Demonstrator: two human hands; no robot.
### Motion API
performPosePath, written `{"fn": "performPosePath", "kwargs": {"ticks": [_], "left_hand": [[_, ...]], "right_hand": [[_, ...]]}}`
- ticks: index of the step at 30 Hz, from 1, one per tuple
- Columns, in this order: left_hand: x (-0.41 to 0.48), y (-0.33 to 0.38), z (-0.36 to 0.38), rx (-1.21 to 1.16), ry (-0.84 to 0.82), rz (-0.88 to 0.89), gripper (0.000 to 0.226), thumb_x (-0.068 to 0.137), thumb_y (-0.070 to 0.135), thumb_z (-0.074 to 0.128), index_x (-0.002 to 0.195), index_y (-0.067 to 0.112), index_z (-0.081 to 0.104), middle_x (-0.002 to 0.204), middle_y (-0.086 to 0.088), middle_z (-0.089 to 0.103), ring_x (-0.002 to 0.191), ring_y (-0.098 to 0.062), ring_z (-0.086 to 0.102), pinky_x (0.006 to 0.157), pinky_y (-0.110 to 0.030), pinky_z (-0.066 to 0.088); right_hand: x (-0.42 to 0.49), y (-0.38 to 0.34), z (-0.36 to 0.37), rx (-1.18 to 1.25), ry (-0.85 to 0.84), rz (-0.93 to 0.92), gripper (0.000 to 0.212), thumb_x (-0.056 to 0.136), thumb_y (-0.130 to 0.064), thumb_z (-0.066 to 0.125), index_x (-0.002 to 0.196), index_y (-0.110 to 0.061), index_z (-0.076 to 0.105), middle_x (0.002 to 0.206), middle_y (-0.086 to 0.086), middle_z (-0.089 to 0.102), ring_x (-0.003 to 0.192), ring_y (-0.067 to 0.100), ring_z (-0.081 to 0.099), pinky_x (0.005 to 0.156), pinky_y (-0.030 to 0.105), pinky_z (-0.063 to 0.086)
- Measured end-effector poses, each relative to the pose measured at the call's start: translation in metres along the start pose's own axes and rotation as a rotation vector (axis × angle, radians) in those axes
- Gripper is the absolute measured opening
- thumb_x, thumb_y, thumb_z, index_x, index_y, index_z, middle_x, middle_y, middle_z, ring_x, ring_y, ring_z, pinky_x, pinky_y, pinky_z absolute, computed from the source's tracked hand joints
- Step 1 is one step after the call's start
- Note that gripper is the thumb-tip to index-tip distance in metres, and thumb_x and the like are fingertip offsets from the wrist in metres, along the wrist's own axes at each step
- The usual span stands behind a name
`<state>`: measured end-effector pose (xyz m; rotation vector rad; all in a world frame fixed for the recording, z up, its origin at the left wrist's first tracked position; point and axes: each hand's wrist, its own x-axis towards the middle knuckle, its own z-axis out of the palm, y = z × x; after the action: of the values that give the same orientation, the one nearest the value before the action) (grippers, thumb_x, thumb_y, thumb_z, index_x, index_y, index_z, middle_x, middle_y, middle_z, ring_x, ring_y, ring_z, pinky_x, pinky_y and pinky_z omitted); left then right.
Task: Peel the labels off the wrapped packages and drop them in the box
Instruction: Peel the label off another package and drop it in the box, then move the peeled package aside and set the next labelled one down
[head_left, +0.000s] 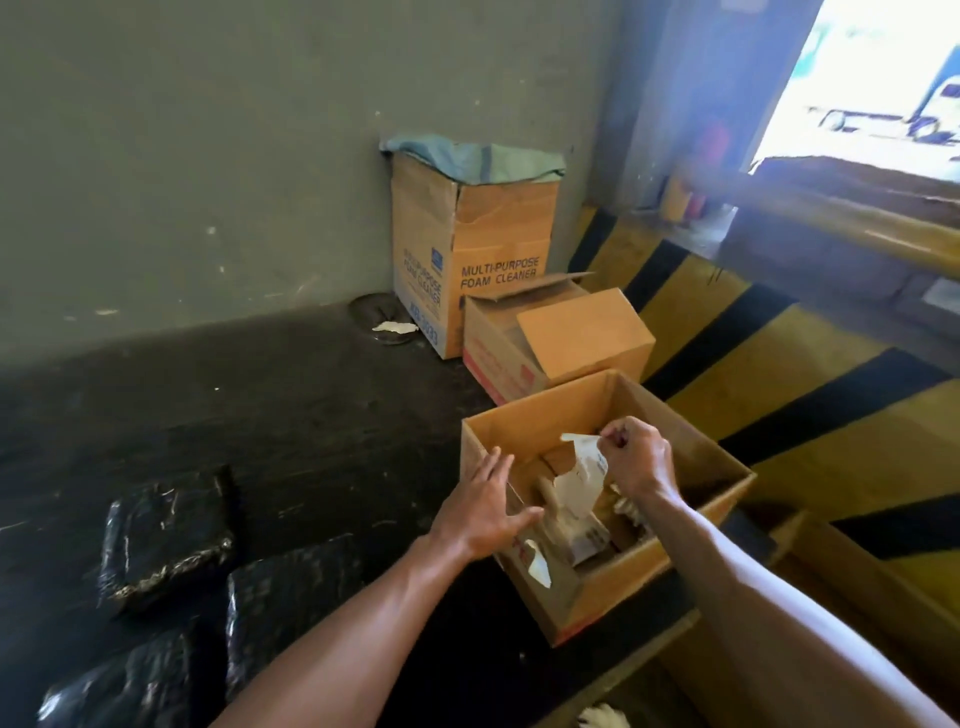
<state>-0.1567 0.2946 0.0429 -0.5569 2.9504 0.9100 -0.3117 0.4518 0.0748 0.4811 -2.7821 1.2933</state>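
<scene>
Peeled label (582, 480): white, crumpled, hanging directly over the open cardboard box (524, 421), inside its rim. Its long axis runs near vertical; the upper end is pinched, the free end points down into the box, near paper scraps (537, 564) already lying there. Right hand (636, 460) holds the top edge, fingers (610, 434) clamped together on the label. Left hand (485, 512) is at the box's near-left wall, fingers spread apart, holding nothing, just beside the label but not touching it. The right hand alone controls the drop; judged, release lets it fall straight in. Black wrapped packages (166, 530) lie on the floor to the left, well apart from both hands
</scene>
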Motion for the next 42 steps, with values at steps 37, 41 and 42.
{"fn": "performPosePath", "kwargs": {"ticks": [37, 41, 42], "left_hand": [[-0.212, -0.317, -0.127, -0.365, 0.485, -0.768, 0.082, 0.079, 0.067, 0.063, 0.146, 0.026, 0.039, 0.144, 0.001, 0.049, 0.130, -0.019, 0.050, 0.106, -0.037, 0.042], [-0.234, -0.365, -0.125, -0.478, 0.461, -0.879, 0.086, 0.087, 0.050, 0.067, 0.154, 0.016, 0.026, 0.153, -0.008, 0.037, 0.139, -0.025, 0.039, 0.111, -0.036, 0.032], [-0.236, -0.376, -0.125, -0.499, 0.439, -0.896, 0.088, 0.087, 0.050, 0.067, 0.156, 0.016, 0.022, 0.156, -0.009, 0.034, 0.141, -0.026, 0.037, 0.112, -0.037, 0.030]], "right_hand": [[-0.139, -0.210, 0.270, -0.096, -0.658, -0.214, 0.070, 0.083, -0.050, 0.071, 0.142, -0.019, 0.049, 0.134, 0.000, 0.055, 0.122, 0.019, 0.053, 0.092, 0.031, 0.042], [-0.182, -0.233, 0.330, -0.135, -0.792, -0.215, 0.071, 0.084, -0.049, 0.069, 0.144, -0.018, 0.046, 0.139, 0.001, 0.053, 0.127, 0.019, 0.050, 0.095, 0.032, 0.042], [-0.189, -0.237, 0.343, -0.145, -0.823, -0.207, 0.072, 0.085, -0.049, 0.069, 0.145, -0.018, 0.045, 0.140, 0.001, 0.052, 0.128, 0.020, 0.050, 0.096, 0.032, 0.042]]}}
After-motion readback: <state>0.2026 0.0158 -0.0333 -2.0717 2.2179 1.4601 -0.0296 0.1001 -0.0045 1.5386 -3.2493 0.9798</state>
